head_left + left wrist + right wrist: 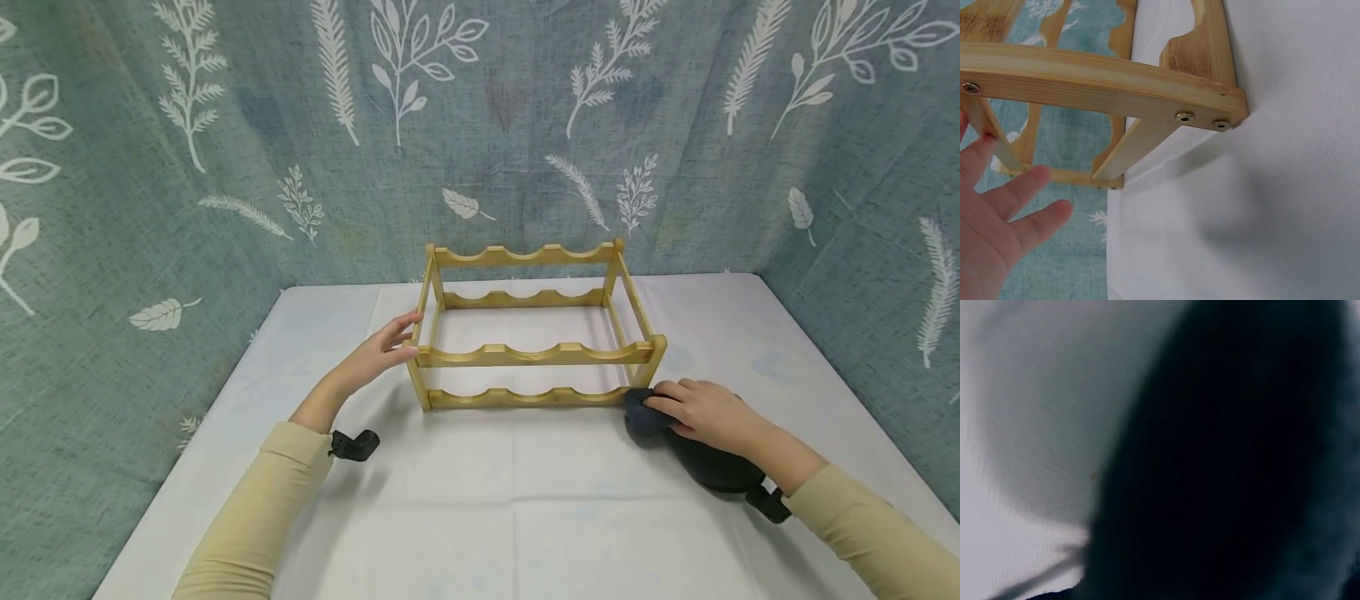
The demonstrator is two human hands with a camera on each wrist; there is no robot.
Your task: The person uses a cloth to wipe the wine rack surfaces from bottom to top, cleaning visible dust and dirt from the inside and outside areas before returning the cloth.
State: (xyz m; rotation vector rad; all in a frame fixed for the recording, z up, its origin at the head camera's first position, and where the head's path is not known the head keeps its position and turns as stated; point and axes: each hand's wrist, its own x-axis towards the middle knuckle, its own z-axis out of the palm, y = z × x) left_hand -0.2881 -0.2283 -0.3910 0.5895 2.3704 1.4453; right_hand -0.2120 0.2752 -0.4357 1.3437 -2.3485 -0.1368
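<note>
A light wooden rack (536, 357) with scalloped rails on two levels stands on the white cloth. My left hand (382, 346) is at its left end, fingers extended along the side rail and front post. In the left wrist view, the fingers (1038, 219) are spread beside the rack's end frame (1104, 84). By the rack's front right foot, my right hand (708, 417) grips a dark navy and black rounded thing (716, 467) from above; I cannot tell its kind. That dark thing (1210, 462) fills much of the right wrist view, blurred.
A white cloth (517, 533) covers the table. Behind it and at both sides hangs a grey-green curtain (495, 192) with white leaf patterns, close behind the rack. Small black wrist cameras (355, 446) stick out from both sleeves.
</note>
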